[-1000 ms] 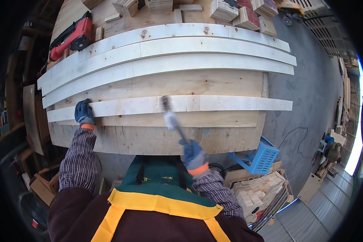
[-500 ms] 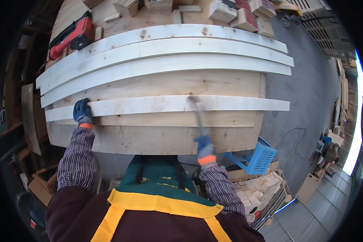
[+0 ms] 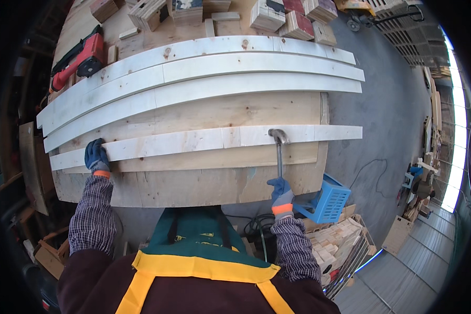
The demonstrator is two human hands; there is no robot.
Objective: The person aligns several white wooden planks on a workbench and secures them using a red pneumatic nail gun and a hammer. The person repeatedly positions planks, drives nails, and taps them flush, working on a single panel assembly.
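A long pale wooden strip (image 3: 193,141) lies crosswise on the plywood-topped bench, its right end jutting past the bench edge. My left hand (image 3: 97,156), in a blue glove with an orange cuff, is closed over the strip near its left end. In my right hand (image 3: 281,192), gloved the same way, a claw hammer (image 3: 279,152) is gripped by its handle. The hammer head is over the strip's right part; whether it touches the wood I cannot tell. Beyond lie three more pale strips (image 3: 209,65), side by side.
At the far left of the bench (image 3: 193,188) rests a red and black nail gun (image 3: 89,60). Several wood blocks (image 3: 298,25) stand along the far side. A blue plastic stool (image 3: 329,201) and a crate of wood offcuts (image 3: 337,238) are at the right, below the bench.
My right hand has moved the hammer rightward along the strip, and its head is no longer blurred. My left hand stays on the strip. The whole view has shifted slightly.
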